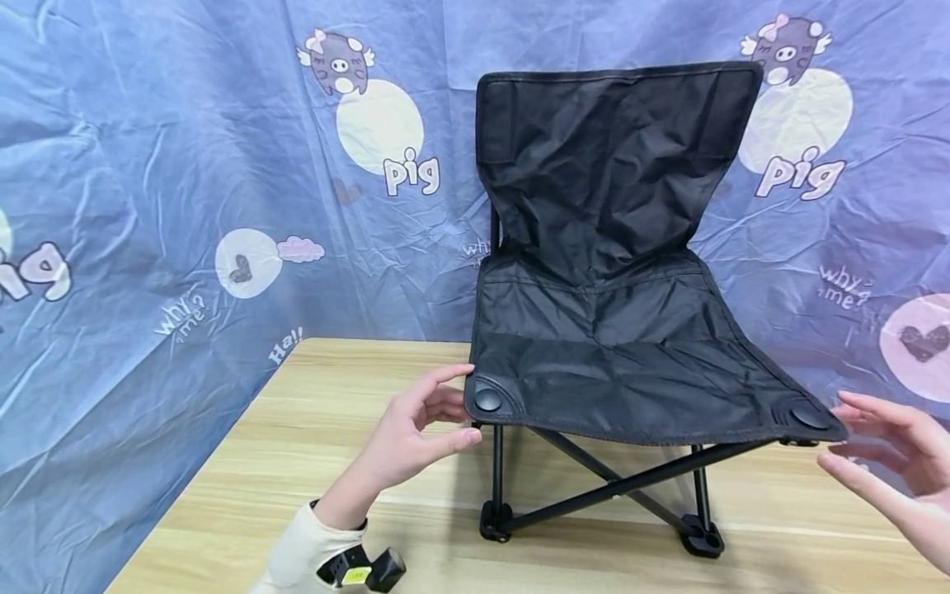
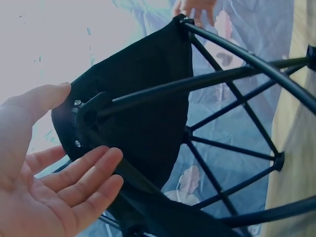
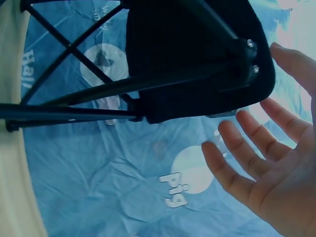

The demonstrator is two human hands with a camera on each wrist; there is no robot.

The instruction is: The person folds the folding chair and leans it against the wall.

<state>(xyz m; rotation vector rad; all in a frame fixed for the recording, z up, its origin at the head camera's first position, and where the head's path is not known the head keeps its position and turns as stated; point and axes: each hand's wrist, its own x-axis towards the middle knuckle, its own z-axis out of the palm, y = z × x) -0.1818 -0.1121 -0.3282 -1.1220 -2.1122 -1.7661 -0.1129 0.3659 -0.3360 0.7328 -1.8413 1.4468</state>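
Chair (image 1: 594, 280). Stood unfolded on table (image 1: 319, 412), upright at back, with seat (image 1: 623, 379) widest crosswise. Lay rightward of left hand (image 1: 404, 433), leftward of right hand (image 1: 924, 458), about equally near both. Fingers (image 2: 81, 170): held wide about front corners, gripping nothing; could not tell whether touching.

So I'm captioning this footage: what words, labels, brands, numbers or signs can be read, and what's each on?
"pig": several times on the blue backdrop, once cut off at the left edge.
"why me?": same backdrop; one copy is partly hidden by the chair.
"Ha!!": same backdrop, left of the chair.
Too small or blurred: the yellow label on the wrist strap, and any lettering in the pink cloud.
No readable text on the chair.
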